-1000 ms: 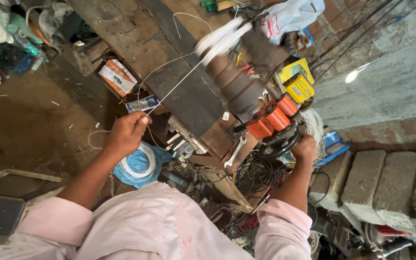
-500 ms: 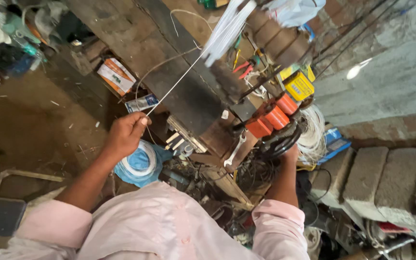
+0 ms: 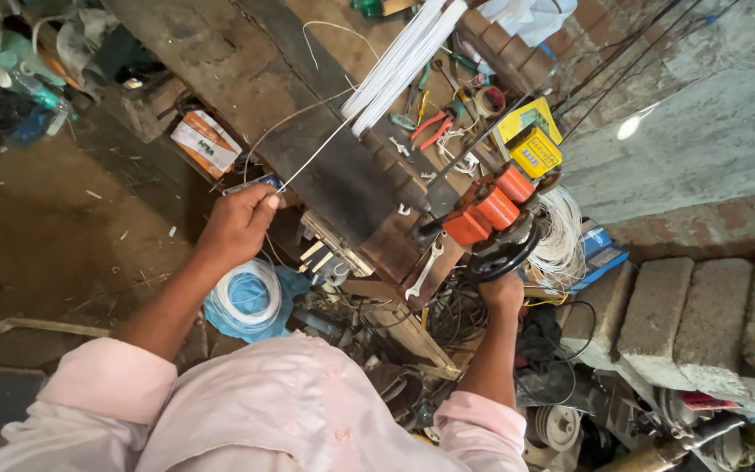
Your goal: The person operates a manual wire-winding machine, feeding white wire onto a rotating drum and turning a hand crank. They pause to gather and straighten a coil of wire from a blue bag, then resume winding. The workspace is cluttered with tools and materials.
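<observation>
Currently the white wire (image 3: pixel 308 163) runs taut from my left hand (image 3: pixel 236 225), pinched between thumb and fingers, up to the white wire bundle (image 3: pixel 399 65) far on the bench. Right hand (image 3: pixel 502 288) is closed on the black crank wheel (image 3: pixel 502 255) of the orange winder (image 3: pixel 482 205). Winding looks mid-way; a white wire coil (image 3: pixel 251 295) lies near left.

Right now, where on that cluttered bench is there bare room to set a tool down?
Bare: the dark metal plate between the white wire bundle and the left hand. Crowded: pliers, yellow meter, orange winder by the right hand.
</observation>
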{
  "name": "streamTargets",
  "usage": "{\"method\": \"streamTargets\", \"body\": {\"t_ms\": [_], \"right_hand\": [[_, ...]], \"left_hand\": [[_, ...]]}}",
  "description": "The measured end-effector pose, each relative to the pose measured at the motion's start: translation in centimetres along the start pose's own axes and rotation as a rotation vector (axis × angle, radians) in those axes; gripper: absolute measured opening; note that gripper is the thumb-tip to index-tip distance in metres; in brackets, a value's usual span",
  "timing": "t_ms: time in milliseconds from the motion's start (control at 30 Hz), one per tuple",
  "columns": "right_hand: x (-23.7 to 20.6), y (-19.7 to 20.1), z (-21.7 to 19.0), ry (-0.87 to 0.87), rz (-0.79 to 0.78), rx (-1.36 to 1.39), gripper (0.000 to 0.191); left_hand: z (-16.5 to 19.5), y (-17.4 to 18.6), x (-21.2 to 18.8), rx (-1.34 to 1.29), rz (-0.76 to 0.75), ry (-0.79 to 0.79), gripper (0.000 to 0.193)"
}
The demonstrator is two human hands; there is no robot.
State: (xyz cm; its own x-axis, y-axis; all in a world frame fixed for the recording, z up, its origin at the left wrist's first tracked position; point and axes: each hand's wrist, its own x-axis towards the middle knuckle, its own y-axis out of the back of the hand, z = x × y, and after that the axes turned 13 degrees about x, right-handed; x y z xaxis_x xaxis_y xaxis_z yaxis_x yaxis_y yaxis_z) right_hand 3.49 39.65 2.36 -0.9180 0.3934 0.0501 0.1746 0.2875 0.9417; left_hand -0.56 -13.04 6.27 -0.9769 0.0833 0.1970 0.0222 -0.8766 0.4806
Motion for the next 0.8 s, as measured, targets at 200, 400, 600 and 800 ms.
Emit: {"method": "streamTargets", "body": {"t_ms": [200,400,600,800], "right_hand": [[-0.7,0.6,0.4,-0.036,-0.015,-0.009,0.041],[-1.4,1.7,1.7,-0.014,0.045,0.006,0.038],[-1.6,3.9,1.0,0.041,0.098,0.063,0.043],[-0.9,6.9,-0.8,-0.125,0.045,0.12,0.044]], "left_hand": [[-0.3,-0.1,-0.1,0.042,0.001,-0.045,0.022],[-1.3,-0.2,-1.3,0.039,-0.053,0.092,0.025],[-2.1,-0.4,-0.8,-0.093,-0.102,0.124,0.025],[-2.5,-0.7,-1.2,-0.086,-0.083,0.12,0.025]]}}
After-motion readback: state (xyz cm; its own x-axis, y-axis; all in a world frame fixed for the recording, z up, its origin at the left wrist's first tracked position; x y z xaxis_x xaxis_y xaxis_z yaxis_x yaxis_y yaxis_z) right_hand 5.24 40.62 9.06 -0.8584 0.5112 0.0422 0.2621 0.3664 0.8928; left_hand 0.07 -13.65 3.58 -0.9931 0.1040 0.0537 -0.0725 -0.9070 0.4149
